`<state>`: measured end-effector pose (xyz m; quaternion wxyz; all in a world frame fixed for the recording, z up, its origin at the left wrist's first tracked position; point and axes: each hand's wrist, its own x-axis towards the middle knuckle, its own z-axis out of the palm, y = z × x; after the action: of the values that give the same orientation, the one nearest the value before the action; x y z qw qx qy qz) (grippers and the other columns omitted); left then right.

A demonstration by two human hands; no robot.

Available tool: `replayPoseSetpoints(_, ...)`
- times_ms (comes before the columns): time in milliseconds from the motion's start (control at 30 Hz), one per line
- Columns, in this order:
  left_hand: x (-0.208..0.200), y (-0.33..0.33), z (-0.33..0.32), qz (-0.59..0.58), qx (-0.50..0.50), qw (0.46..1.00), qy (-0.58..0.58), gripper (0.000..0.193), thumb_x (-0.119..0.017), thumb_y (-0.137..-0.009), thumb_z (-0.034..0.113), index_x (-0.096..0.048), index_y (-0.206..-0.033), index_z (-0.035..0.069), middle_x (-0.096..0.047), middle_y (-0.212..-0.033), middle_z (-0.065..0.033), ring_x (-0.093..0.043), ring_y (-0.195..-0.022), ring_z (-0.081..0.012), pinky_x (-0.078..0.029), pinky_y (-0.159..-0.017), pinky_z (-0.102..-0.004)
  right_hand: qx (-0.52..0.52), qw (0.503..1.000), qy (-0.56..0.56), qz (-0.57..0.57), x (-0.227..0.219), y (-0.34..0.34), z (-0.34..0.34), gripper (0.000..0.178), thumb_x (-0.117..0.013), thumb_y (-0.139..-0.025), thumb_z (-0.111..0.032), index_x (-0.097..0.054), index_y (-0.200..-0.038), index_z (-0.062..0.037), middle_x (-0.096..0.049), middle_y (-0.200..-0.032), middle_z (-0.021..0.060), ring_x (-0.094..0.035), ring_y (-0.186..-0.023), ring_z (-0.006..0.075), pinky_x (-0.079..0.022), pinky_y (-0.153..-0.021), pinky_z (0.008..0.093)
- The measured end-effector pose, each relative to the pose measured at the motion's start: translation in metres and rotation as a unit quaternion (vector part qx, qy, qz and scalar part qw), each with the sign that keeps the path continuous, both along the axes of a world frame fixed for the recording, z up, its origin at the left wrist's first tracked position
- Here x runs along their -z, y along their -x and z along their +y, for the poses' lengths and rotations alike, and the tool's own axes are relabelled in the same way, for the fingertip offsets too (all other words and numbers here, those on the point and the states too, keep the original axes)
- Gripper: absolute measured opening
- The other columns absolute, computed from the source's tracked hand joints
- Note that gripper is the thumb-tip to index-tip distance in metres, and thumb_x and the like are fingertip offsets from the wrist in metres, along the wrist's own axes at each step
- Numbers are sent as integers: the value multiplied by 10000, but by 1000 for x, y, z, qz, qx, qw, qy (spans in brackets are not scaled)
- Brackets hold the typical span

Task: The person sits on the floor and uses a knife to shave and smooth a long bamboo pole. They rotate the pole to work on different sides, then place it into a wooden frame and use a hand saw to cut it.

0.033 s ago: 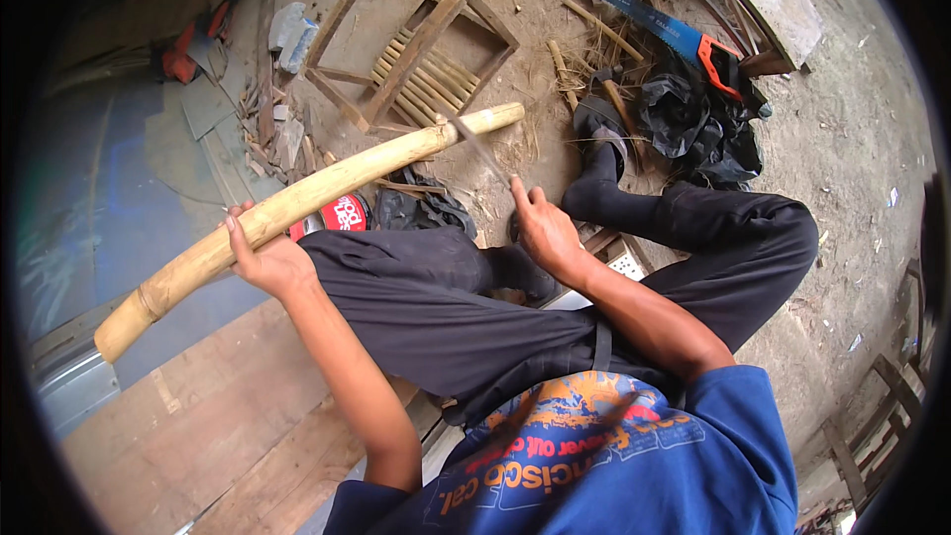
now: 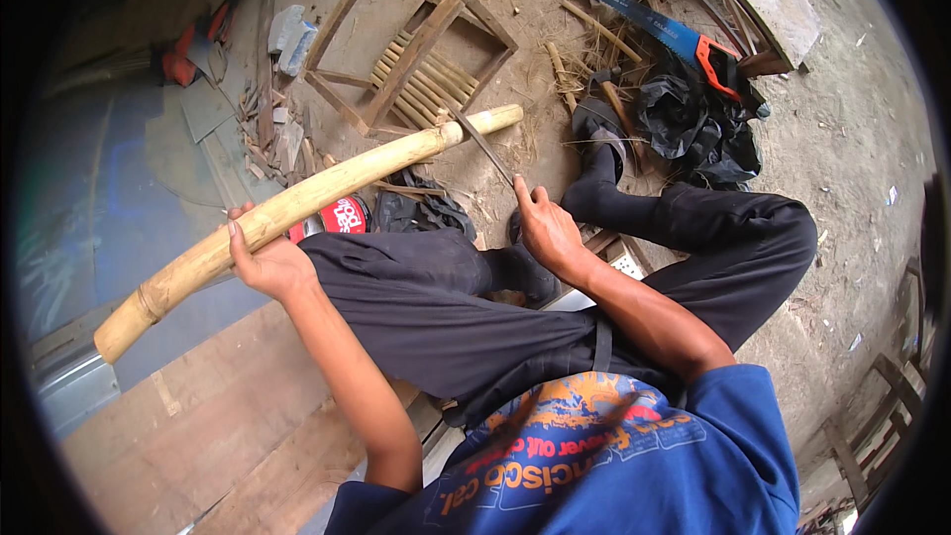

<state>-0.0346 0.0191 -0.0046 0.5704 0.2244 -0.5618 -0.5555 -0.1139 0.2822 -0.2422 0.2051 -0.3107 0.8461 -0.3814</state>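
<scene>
- Gripping a long pale yellow bamboo pole, the left hand closes around it partway along, thumb on top as I watch from the remote feed.
- The pole runs on a slant from its cut near end, low and out beyond the left hand, up to its far tip ahead of the right hand.
- The right hand is closed on the handle of a thin dark metal blade, which reaches up from the fingers to touch the pole near its far end.
- Below both hands lie the person's legs in dark trousers, crossed over the work spot.
- Just under the pole, between the hands, I see a red round can beside a crumpled dark cloth.
- Beyond the pole stands a brown wooden frame with slatted bamboo strips on the dusty ground.
- Farther off past the right hand rest a blue-bladed handsaw with an orange handle and a crumpled black plastic bag.
</scene>
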Motion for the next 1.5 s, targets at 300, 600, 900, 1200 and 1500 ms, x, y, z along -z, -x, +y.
replayPoseSetpoints(300,1,5,3,-36,-43,998,18,361,-677,-925,192,-529,-1132,-65,-572,-1109,-144,-551,-1083,-244,-440,-973,-419,-13,998,23,-56,-20,-15,1,703,-536,-853,-23,-284,-1505,-105,-538,-1013,243,-630,-773,462,-515,-693,543)
replayPoseSetpoints(600,1,6,5,-75,-68,994,36,404,-672,-957,235,-506,-1145,-82,-571,-1104,-175,-567,-1058,-233,-460,-962,-414,-47,997,21,-52,-39,-20,7,717,-545,-847,-24,-283,-1509,-113,-552,-1008,234,-634,-757,475,-514,-680,560)
replayPoseSetpoints(900,1,6,6,-62,-63,996,29,424,-697,-938,199,-478,-1171,-80,-569,-1101,-177,-570,-1045,-223,-470,-942,-412,-74,991,86,-77,-41,-18,8,720,-550,-871,-70,-276,-1530,-168,-571,-974,255,-625,-807,480,-510,-723,550)
replayPoseSetpoints(1200,0,2,3,-61,-90,994,0,438,-717,-921,171,-481,-1166,-105,-575,-1117,-186,-577,-1043,-231,-465,-950,-405,-85,985,92,-116,-46,-15,8,811,-570,-827,-34,-243,-1552,-195,-581,-965,230,-625,-827,460,-500,-752,536)
replayPoseSetpoints(1500,3,2,-5,-67,-121,990,-3,380,-704,-917,109,-491,-1148,-105,-590,-1095,-174,-583,-1038,-218,-458,-960,-394,-136,984,106,-55,-48,-18,4,730,-559,-870,-59,-267,-1531,-161,-586,-973,225,-620,-737,469,-517,-693,535)
